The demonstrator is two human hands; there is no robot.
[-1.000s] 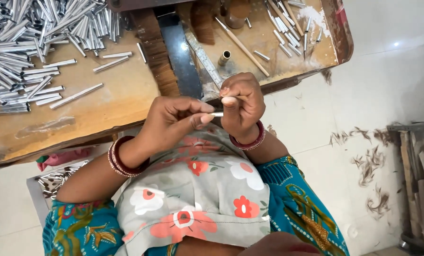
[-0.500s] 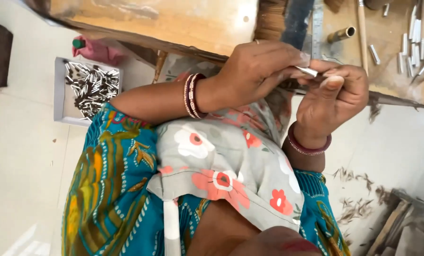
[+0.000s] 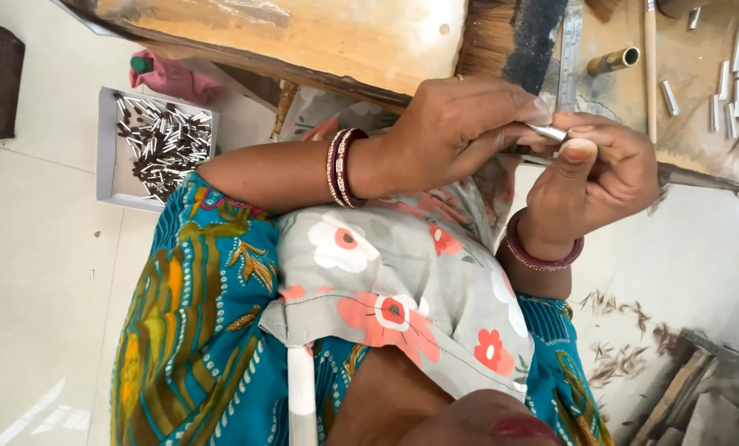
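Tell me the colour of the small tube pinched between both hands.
Silvery metal: the small tube shows between the left hand and right hand in the head view.

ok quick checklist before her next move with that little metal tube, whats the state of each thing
1. Small metal tube pinched between both hands: ok.
2. Left hand fingertips closed on the tube: ok.
3. Right hand thumb up against the tube's end: ok.
4. Tube's far end and what meets it: cannot tell, hidden by fingers.
5. Loose metal tubes on the wooden board beside the right hand: ok.
6. White tray of dark pieces on the floor, apart from both hands: ok.
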